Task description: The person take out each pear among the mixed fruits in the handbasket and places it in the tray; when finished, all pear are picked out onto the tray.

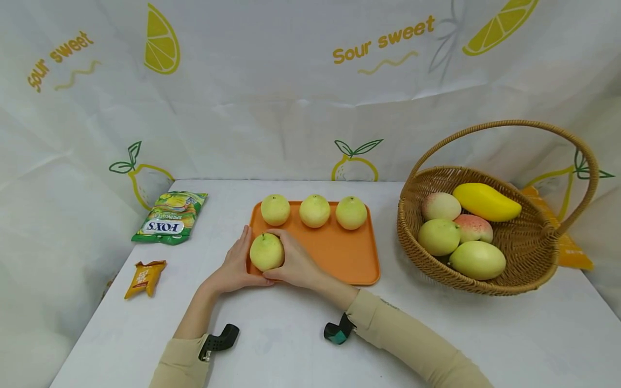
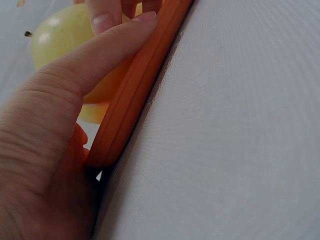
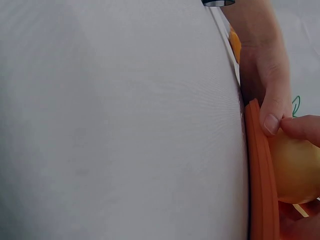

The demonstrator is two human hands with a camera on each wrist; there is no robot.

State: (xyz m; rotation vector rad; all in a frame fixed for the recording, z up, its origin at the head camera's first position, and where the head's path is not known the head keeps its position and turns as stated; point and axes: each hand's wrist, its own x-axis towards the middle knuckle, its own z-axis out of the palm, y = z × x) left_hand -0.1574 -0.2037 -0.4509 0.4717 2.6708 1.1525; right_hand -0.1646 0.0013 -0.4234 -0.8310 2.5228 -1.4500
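Note:
My right hand (image 1: 298, 263) holds a round yellow-green pear (image 1: 267, 251) with a short stem, thumb and fingers curved about its right side. This pear is at the front left of an orange tray (image 1: 339, 256). Three similar pears, a left one (image 1: 275, 209), a middle one (image 1: 315, 210) and a right one (image 1: 351, 213), line the tray's back edge. At the front left corner, my left hand (image 1: 236, 268) rests against the tray, fingers along its left side. In the left wrist view its thumb (image 2: 107, 52) stretches along the tray's rim; the other fingertips are partly hidden.
A wicker basket (image 1: 526, 272) with a tall handle stands right, holding a mango (image 1: 487, 202), peaches and yellow-green fruits. An orange packet (image 1: 572, 253) lies behind it. On the left are a green FOX'S bag (image 1: 171, 217) and a small orange snack packet (image 1: 145, 279).

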